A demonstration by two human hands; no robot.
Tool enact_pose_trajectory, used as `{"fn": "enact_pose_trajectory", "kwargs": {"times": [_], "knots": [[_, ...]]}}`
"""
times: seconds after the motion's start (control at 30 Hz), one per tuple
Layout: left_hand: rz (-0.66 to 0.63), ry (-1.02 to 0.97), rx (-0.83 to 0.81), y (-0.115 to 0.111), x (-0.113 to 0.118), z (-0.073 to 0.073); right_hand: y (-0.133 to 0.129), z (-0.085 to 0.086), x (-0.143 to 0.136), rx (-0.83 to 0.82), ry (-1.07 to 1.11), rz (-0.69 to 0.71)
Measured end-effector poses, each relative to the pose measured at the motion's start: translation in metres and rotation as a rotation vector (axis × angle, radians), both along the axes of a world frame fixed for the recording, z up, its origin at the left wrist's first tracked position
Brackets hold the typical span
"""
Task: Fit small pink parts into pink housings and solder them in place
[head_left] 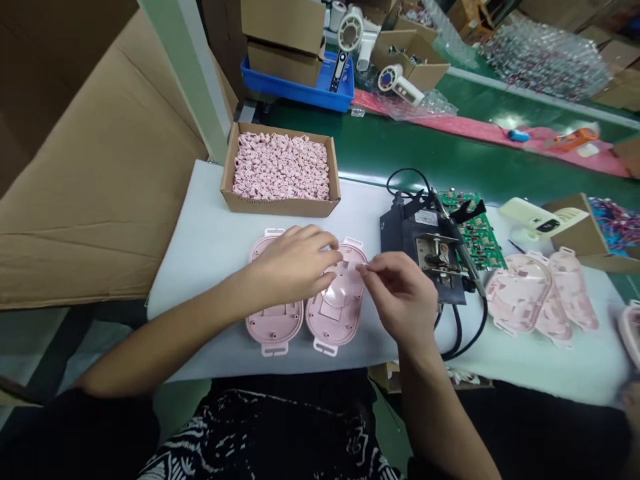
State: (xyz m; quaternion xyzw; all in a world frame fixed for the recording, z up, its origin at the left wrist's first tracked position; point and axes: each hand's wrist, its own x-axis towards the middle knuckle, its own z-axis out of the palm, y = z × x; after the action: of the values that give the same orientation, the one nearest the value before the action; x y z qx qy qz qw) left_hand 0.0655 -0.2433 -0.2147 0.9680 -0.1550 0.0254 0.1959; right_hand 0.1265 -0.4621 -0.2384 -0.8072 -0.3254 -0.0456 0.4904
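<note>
Nearest us is our black clothing with its white pattern (220,437), below the white worktop (200,227). Over that, our right hand (405,297) has thumb and forefinger drawn to a narrow pinch at the edge of the right pink shell (350,315); we cannot tell whether a small part sits between the fingertips. Our left hand (297,263) reaches across the left pink shell (275,330) toward it, fingers loosely curved, thumb well apart, nothing visibly held. We would do best, we think, to let the shell lie flat, steady its rim lightly with the left hand, and lift our knuckles enough to see the posts

Both shells lie side by side on the worktop, hollow side up, pale pink, with raised rims, small posts and slotted end tabs; the right one has a shiny rounded middle, and the left is partly covered by our hand. To their right we see what looks like a black soldering station (395,230), green circuit boards (485,241) just behind. Farther off, a cardboard box (280,207) brims with tiny pink parts (281,165); beyond stand a blue tray (300,91) and a white handheld fan (350,28)
</note>
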Motion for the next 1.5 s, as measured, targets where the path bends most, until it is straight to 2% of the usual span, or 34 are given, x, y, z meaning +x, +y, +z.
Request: {"fn": "enact_pose_trajectory", "kwargs": {"times": [0.07,0.13,0.27,0.37,0.6,0.73,0.83,1.07,1.3,1.5], "knots": [[-0.051,0.041,0.054,-0.006,0.02,-0.002,0.007,0.007,0.007,-0.166,-0.106,0.026],[-0.062,0.089,0.057,-0.007,0.033,-0.009,0.015,0.009,0.01,-0.258,-0.145,0.014],[-0.022,0.122,0.069,-0.001,0.035,-0.025,0.028,0.003,0.009,-0.196,0.111,-0.01],[0.009,0.088,0.066,0.001,0.03,-0.031,0.034,-0.003,0.006,-0.195,0.245,-0.027],[0.017,0.047,0.09,0.002,0.027,-0.029,0.035,-0.005,0.006,-0.317,0.27,-0.022],[0.019,0.05,0.086,0.002,0.026,-0.029,0.031,-0.002,0.007,-0.374,0.098,0.072],[-0.003,0.057,0.083,0.003,0.025,-0.028,0.034,0.002,0.007,-0.474,0.064,0.172],[0.014,0.068,0.098,0.003,0.027,-0.028,0.048,0.004,0.005,-0.676,0.107,0.027],[0.004,0.034,0.113,0.004,0.029,-0.03,0.046,0.001,0.01,-0.618,0.17,0.022],[0.009,0.026,0.11,0.003,0.028,-0.03,0.046,-0.003,0.011,-0.548,0.152,-0.035]]}}
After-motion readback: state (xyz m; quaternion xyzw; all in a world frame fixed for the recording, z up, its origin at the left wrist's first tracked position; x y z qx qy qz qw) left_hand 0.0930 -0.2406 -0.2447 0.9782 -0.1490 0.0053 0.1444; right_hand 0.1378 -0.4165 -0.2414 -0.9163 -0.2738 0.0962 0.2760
